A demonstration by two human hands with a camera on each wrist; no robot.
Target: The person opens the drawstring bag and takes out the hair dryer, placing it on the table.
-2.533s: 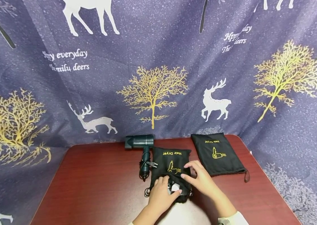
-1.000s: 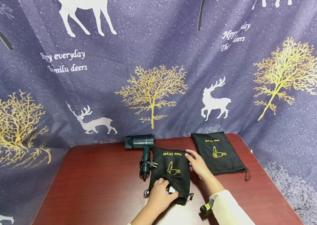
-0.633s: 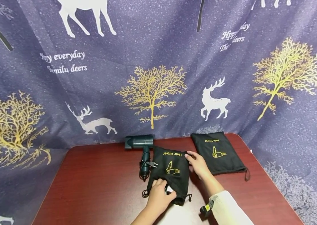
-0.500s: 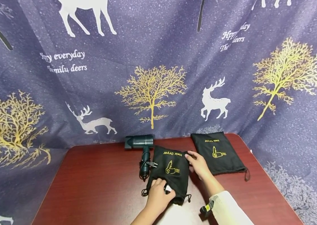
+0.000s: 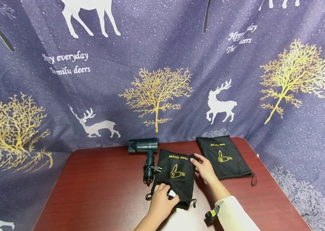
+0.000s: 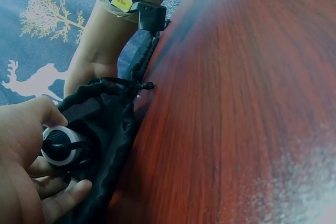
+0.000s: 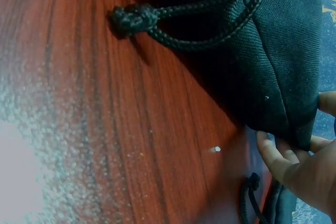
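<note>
A black drawstring bag (image 5: 184, 186) printed "Hair Dryer" lies on the table, its mouth toward me. My left hand (image 5: 161, 199) is at that mouth. In the left wrist view its fingers curl round the end of a white-rimmed hair dryer handle (image 6: 73, 153), from which a black cord (image 6: 63, 146) comes out; the rest of this dryer is hidden inside the bag. With fingers and thumb, my right hand (image 5: 204, 169) pinches the bag's far right corner. A knotted drawstring (image 7: 205, 43) hangs from the bag's side in the right wrist view.
A dark green hair dryer (image 5: 143, 145) lies left of the bag, its cord wrapped at the handle and its plug (image 5: 157, 168) beside the bag's edge. Another black drawstring bag (image 5: 231, 165) lies flat on the right of the red-brown table (image 5: 102, 186). A patterned cloth (image 5: 162, 48) hangs behind.
My right hand has moved from near the bag's mouth to its far right corner and taken hold there. The bag's far edge has tilted slightly. The left hand stays at the mouth.
</note>
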